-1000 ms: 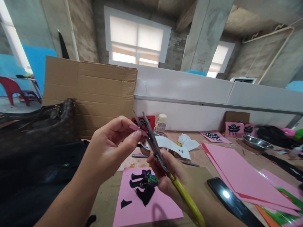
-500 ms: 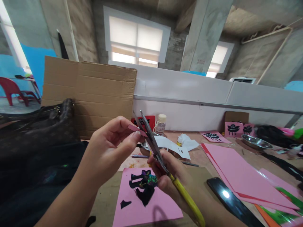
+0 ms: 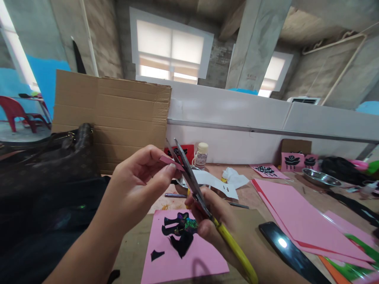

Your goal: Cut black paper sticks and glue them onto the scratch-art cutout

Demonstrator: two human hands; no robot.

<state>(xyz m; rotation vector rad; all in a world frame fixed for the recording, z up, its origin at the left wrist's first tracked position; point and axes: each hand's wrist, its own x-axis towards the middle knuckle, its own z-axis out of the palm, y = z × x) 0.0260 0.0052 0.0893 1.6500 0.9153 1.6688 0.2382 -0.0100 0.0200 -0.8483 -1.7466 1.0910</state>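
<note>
Between the thumb and fingers of my left hand [image 3: 142, 177] is a small strip of pink paper [image 3: 166, 159]. My right hand [image 3: 213, 213] grips a pair of scissors [image 3: 192, 183] with yellow handles, its blades parted and pointing up and away. The strip's right end reaches the blades; whether they touch it I cannot tell. Below both hands lies a pink sheet [image 3: 204, 260]. On it are a black paper cutout [image 3: 182, 244] with shiny coloured patches and a small black scrap [image 3: 156, 255].
A dark phone [image 3: 290, 248] lies right of my right hand, beside stacked pink sheets [image 3: 296, 209]. Farther back are a metal dish [image 3: 321, 177], a white-capped jar [image 3: 201, 156] and white paper [image 3: 219, 183]. A brown bag [image 3: 59, 165] and upright cardboard [image 3: 118, 114] stand left.
Almost nothing differs. The scissors and my right hand have shifted very slightly; my left hand keeps the strip in the same place.
</note>
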